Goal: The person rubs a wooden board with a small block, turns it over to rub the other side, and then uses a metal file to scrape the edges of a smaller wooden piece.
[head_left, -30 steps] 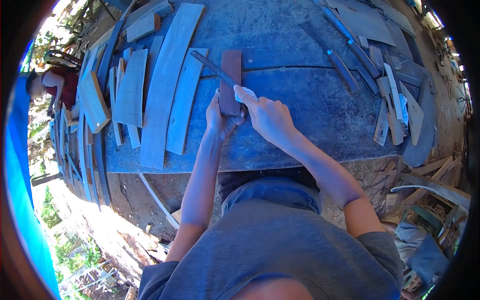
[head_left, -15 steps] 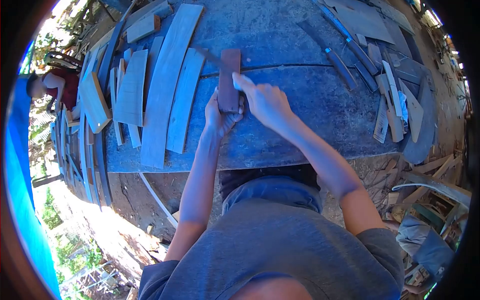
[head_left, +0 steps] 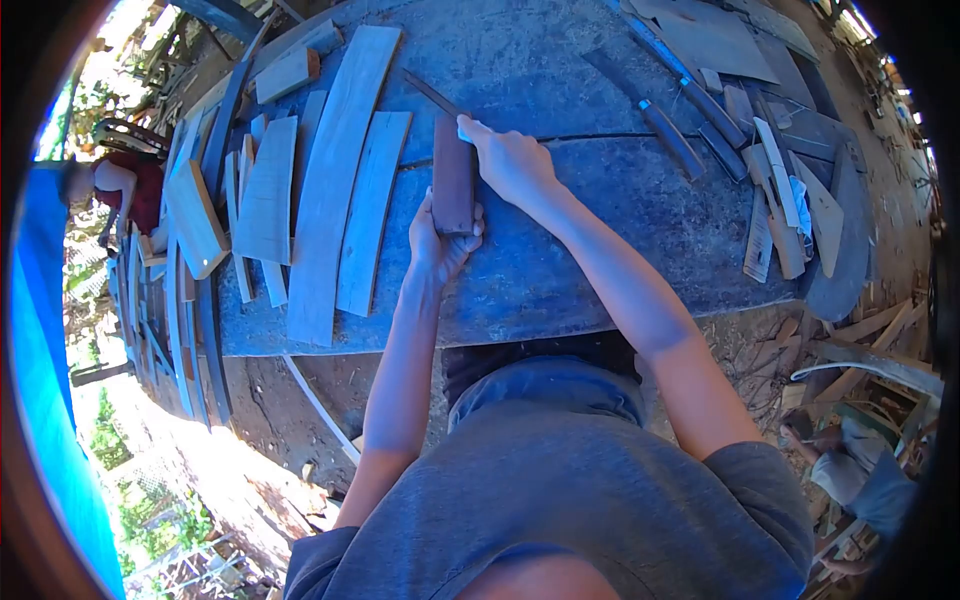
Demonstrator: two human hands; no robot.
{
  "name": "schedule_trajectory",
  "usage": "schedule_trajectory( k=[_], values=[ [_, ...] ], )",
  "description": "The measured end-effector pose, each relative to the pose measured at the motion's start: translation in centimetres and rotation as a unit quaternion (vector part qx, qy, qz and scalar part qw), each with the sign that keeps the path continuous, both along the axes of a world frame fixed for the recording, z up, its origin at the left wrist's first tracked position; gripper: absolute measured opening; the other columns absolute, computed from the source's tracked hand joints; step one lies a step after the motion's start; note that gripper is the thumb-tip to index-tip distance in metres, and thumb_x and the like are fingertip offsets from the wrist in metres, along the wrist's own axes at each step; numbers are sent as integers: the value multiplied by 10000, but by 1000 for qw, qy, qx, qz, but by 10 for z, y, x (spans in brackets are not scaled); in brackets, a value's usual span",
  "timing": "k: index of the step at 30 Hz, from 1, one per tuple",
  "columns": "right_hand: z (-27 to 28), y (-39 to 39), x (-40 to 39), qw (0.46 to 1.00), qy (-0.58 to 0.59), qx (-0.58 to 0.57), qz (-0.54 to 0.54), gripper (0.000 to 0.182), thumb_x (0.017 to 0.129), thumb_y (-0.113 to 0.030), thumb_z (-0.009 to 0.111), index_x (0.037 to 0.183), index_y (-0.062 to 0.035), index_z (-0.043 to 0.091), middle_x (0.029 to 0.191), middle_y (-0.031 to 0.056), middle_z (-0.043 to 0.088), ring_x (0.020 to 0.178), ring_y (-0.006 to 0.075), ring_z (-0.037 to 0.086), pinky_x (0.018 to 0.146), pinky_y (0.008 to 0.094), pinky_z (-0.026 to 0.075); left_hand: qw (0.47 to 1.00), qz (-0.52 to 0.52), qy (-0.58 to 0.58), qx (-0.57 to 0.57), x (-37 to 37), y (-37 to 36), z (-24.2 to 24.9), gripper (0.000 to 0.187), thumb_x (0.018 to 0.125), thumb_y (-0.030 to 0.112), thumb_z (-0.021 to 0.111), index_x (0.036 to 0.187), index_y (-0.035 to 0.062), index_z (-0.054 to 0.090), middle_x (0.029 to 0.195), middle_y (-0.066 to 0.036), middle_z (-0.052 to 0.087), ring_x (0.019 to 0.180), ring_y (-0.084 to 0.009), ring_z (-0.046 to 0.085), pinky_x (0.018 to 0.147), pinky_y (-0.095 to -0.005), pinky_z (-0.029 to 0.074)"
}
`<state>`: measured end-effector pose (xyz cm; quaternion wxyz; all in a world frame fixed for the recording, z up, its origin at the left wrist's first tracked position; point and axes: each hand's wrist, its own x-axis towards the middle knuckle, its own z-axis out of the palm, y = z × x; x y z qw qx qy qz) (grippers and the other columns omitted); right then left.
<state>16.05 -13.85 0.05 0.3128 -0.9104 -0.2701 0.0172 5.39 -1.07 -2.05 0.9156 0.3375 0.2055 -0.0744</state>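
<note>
Pinning the reddish-brown block (head_left: 452,175) flat on the workbench (head_left: 600,240), the left hand (head_left: 437,243) clamps its near end. Right hand (head_left: 510,160) closes around the thin blade (head_left: 430,92) by a white-wrapped grip, at the block's far end. Block looks stiff and heavy, likely best steadied at the near end; blade light and rigid.

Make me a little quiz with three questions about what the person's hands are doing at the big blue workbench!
1. True or false: the left hand grips the near end of the reddish-brown block.
2. Which hand holds the thin dark blade on the block? A) left B) right C) neither
3. Fill in: the curved wooden slats lie on the workbench to the ____ of the block.

Key: 1 true; 2 B; 3 left
</note>
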Motion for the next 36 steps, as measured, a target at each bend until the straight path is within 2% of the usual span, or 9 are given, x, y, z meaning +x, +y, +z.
schedule_trajectory(
  k=[5, 8, 17, 19, 22, 25, 28, 32, 36],
  values=[
    [-4, -3, -10, 1000, 0, 11, -29, 474, 955, -144, 456, 1420, -220, 501, 950, 218, 712, 830, 416, 699, 731, 519, 561, 999, -27, -36, 2, -2, 6, -4, 514, 1076, 418, 203, 1174, -4, 480, 870, -170, 600, 654, -234, 591, 471, -299, 490],
    [20, -26, -54, 996, 25, -84, 27, 444, 981, -159, 438, 1416, -208, 511, 916, 222, 711, 817, 402, 704, 710, 510, 563, 998, -26, -50, -8, -2, 4, -1, 513, 1077, 419, 198, 1164, 0, 480, 869, -175, 600, 645, -235, 585, 470, -298, 493],
    [-8, -3, -5, 998, -52, 30, -18, 495, 919, -152, 512, 1409, -221, 507, 899, 208, 714, 761, 394, 712, 647, 509, 567, 999, -25, -42, 2, -1, 5, 1, 511, 1080, 411, 203, 1170, -3, 490, 879, -168, 609, 642, -242, 601, 496, -310, 523],
    [13, -24, -54, 996, 4, -77, 38, 491, 923, -130, 486, 1406, -214, 506, 913, 180, 721, 780, 387, 713, 672, 496, 572, 999, -16, -48, -9, -1, 4, 0, 500, 1081, 407, 205, 1161, 1, 486, 873, -168, 606, 634, -238, 592, 492, -317, 516],
    [29, -36, -68, 992, 38, -97, 66, 497, 922, -124, 470, 1411, -211, 497, 925, 157, 725, 799, 378, 716, 698, 488, 574, 999, -3, -19, 30, -3, 1, -1, 498, 1081, 407, 203, 1156, 5, 486, 859, -162, 599, 629, -231, 577, 482, -313, 500],
    [4, -16, -13, 999, -28, -36, -5, 509, 920, -130, 475, 1421, -217, 492, 920, 157, 725, 798, 376, 717, 699, 491, 575, 1000, -12, -15, 19, -4, -1, 3, 492, 1081, 400, 208, 1156, 2, 487, 859, -160, 597, 634, -225, 577, 475, -300, 499],
    [-6, -2, 17, 999, -12, 11, -38, 506, 923, -134, 470, 1421, -221, 492, 919, 160, 723, 810, 383, 714, 710, 500, 571, 999, -18, -19, 35, -4, 0, 6, 476, 1081, 388, 218, 1156, 0, 483, 865, -164, 594, 640, -222, 577, 455, -277, 491],
    [0, -35, -59, 999, -16, 15, 35, 472, 934, -144, 477, 1398, -211, 523, 921, 194, 715, 753, 370, 715, 641, 493, 571, 999, -12, -28, -42, -1, 9, 0, 517, 1075, 423, 199, 1145, 2, 491, 830, -161, 602, 627, -240, 599, 440, -320, 466],
    [23, -55, -95, 994, -10, -58, 96, 434, 946, -158, 494, 1372, -210, 555, 872, 210, 710, 685, 358, 710, 567, 476, 565, 1000, -7, -1, 10, 0, 11, 1, 485, 1078, 391, 211, 1173, 0, 482, 836, -167, 598, 596, -234, 582, 400, -308, 450]
  ],
)
